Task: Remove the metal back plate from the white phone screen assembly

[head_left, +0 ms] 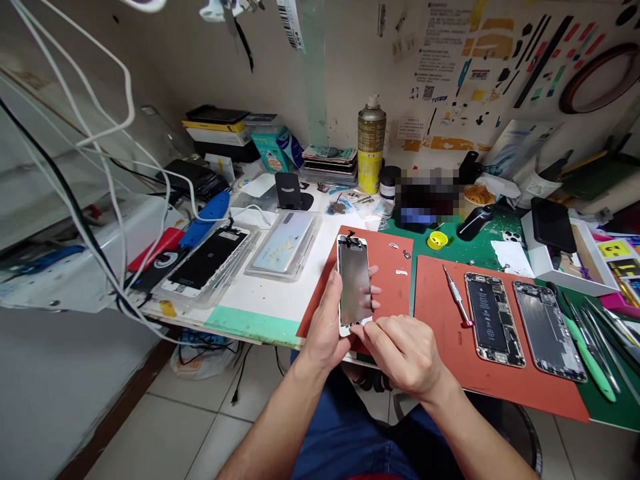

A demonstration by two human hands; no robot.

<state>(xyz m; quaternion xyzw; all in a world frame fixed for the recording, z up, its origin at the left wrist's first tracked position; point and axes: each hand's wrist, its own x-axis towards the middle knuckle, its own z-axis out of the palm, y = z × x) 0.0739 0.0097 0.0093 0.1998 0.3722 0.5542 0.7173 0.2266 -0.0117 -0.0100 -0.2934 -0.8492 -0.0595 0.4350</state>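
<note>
A phone screen assembly (354, 280), its silvery metal back facing me, is held upright over the orange mat. My left hand (327, 320) wraps around it, thumb along the left edge and fingertips showing past the right edge. With fingers closed, my right hand (403, 350) pinches at the screen's lower end; what the fingertips grip there is hidden. To the right lie a small screwdriver (456, 293), an opened phone body (495, 320) with battery and boards, and a phone back housing (549, 330). Small metal parts (401, 272) rest on the mat beyond my hands.
Left of me are a pale phone in a clear tray (283, 243) and another screen in a tray (207, 263). A spray can (371, 143) stands at the wall. Tweezers and a green pry tool (590, 360) lie far right. White cables (107, 160) hang at left.
</note>
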